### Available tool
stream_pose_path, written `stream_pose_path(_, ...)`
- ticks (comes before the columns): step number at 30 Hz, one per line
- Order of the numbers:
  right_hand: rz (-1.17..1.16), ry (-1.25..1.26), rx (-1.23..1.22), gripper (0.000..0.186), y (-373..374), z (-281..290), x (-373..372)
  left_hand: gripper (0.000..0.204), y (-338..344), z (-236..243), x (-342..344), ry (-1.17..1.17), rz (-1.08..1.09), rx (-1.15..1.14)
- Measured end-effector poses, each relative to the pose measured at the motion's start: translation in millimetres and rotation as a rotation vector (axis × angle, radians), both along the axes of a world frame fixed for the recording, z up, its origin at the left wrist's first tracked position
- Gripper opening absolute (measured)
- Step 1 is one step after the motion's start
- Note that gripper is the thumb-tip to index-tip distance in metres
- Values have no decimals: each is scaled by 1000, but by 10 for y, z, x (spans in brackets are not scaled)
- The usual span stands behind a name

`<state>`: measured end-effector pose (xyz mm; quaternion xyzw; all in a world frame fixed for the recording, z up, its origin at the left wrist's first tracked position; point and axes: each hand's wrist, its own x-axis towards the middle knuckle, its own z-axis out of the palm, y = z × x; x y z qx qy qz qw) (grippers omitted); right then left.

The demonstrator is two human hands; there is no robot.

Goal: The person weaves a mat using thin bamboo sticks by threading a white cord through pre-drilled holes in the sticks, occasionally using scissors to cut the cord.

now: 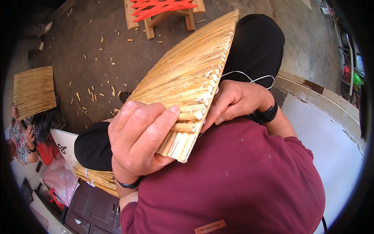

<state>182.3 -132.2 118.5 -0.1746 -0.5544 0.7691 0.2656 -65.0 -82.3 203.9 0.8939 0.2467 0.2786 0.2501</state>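
Note:
A panel of straw-coloured reed stalks [187, 62], laid side by side and stitched with white thread, stands tilted across my lap. My left hand [142, 136] is closed around its near end, fingers over the front face and on the cut stalk ends. At the panel's right edge my right hand [243, 99] has its fingers pinched together. What they hold, if anything, is hidden. A thin white cord [249, 80] loops from behind the panel over my dark trouser leg.
Cut stalk pieces [113, 91] litter the dark floor. A wooden stand with red lattice [163, 7] is ahead. At left another person's hand [29, 136] is near a similar panel [35, 93]. A bundle of stalks [97, 180] lies by my left arm, near a dark cabinet [91, 204].

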Motion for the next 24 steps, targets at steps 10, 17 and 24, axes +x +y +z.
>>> stream_pose_path(10,-16,50,54,26,88,-51,-26,35,38,-18,-5,-25,11,86)
stream_pose_path(17,-111,29,47,29,152,99,6,46,164,89,-7,-73,291,-1)
stream_pose_path(24,-658,-105,231,32,392,452,-155,20,477,-112,83,-353,612,3)
